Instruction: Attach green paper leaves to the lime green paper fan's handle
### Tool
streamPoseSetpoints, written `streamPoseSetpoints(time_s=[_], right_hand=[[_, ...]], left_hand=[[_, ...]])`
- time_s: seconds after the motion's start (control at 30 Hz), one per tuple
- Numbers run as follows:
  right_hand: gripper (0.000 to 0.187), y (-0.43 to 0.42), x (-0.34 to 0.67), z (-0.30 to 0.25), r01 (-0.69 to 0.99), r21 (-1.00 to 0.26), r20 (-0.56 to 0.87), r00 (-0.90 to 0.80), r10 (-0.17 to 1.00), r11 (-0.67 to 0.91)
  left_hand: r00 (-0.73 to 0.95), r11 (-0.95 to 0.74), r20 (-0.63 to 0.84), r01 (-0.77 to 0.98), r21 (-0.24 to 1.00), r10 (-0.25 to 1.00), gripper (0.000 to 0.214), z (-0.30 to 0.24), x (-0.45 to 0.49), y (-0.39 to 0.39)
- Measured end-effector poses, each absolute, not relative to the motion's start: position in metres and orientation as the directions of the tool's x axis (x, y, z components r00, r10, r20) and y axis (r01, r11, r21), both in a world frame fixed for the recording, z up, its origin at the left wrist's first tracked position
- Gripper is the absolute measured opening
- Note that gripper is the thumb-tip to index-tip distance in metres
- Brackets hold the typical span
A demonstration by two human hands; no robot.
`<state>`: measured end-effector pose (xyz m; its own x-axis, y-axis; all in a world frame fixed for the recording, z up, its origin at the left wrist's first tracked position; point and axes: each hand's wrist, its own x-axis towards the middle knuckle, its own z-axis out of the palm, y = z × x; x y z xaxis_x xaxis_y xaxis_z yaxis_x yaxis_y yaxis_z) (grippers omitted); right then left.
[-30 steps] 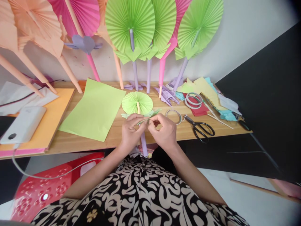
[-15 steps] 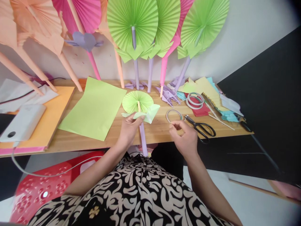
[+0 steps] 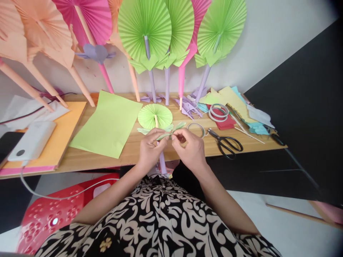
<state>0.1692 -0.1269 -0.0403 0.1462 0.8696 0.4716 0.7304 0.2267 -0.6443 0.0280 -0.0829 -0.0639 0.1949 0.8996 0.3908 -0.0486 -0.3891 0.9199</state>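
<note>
Above the table's front edge, a folded light green paper piece is pinched between the fingers of my left hand. My right hand has its thumb and forefinger pressed together on the same paper, close to the left fingertips. Just behind them lies a small round green pleated paper fan. Its handle is pale at the top and purple lower down, running under my hands past the table edge. A roll of narrow tape is right behind my right hand. What lies between the fingertips is hidden.
Black-handled scissors lie right of my hands, near more tape rolls and paper scraps. A green paper sheet and a white power bank are on the left. Large pleated fans lean on the wall.
My right hand has moved left from beside the tape roll to the green paper and now pinches it together with my left hand. The view has shifted slightly.
</note>
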Motion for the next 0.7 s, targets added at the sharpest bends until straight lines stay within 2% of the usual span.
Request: streamPoseSetpoints(time_s=[0.13, 0.27, 0.37, 0.5, 0.6, 0.7], right_hand=[[0.009, -0.131, 0.167, -0.039, 0.736, -0.642, 0.476, 0.159, 0.865, 0.217], [0.009, -0.139, 0.172, -0.039, 0.735, -0.661, 0.447, 0.225, 0.866, 0.150], [0.010, -0.155, 0.187, -0.044, 0.737, -0.674, 0.399, 0.293, 0.869, 0.061], [0.020, -0.199, 0.226, -0.061, 0.749, -0.653, 0.318, 0.407, 0.856, -0.113], [0.029, -0.243, 0.265, -0.083, 0.780, -0.569, 0.194, 0.436, 0.879, -0.262], [0.045, -0.280, 0.298, -0.107, 0.829, -0.362, -0.005, 0.456, 0.890, -0.427]], left_hand=[[0.194, -0.361, 0.366, -0.058, 0.931, 0.910, 0.011, -0.060, 0.026, -0.088], [0.168, -0.154, 0.184, -0.179, 0.972, 0.968, 0.012, -0.057, 0.025, -0.088], [0.142, 0.007, 0.030, -0.256, 0.967, 0.989, 0.024, -0.058, 0.025, -0.087], [0.148, 0.090, -0.048, -0.294, 0.951, 0.988, 0.025, -0.064, 0.023, -0.084], [0.174, 0.123, -0.070, -0.311, 0.942, 0.982, 0.024, -0.069, 0.021, -0.083], [0.202, 0.143, -0.080, -0.320, 0.937, 0.976, 0.024, -0.073, 0.020, -0.082]])
